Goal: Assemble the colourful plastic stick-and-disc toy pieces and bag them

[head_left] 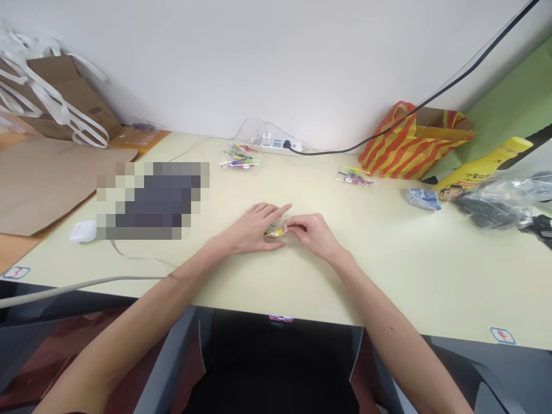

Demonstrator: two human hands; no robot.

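Note:
Near the middle of the table [267, 282] lies a small clear plastic packet [275, 232] with yellow and blue bits inside. My left hand [254, 229] rests over its left part, fingers spread and palm down, hiding much of it. At the packet's right end, my right hand [314, 233] pinches the plastic edge between thumb and fingers. Similar packets with colourful thin pieces lie farther back: one pile [240, 157] beyond my left hand and another [355, 176] to the back right.
A white power strip [276, 142] with a black cable sits against the wall. To the right stand a red-and-yellow striped bag [409, 146], a yellow bottle [478, 169] and a grey plastic bag [495, 204]. On the left are a white case [83, 231], a blurred-out dark object [157, 198] and cardboard [56, 178].

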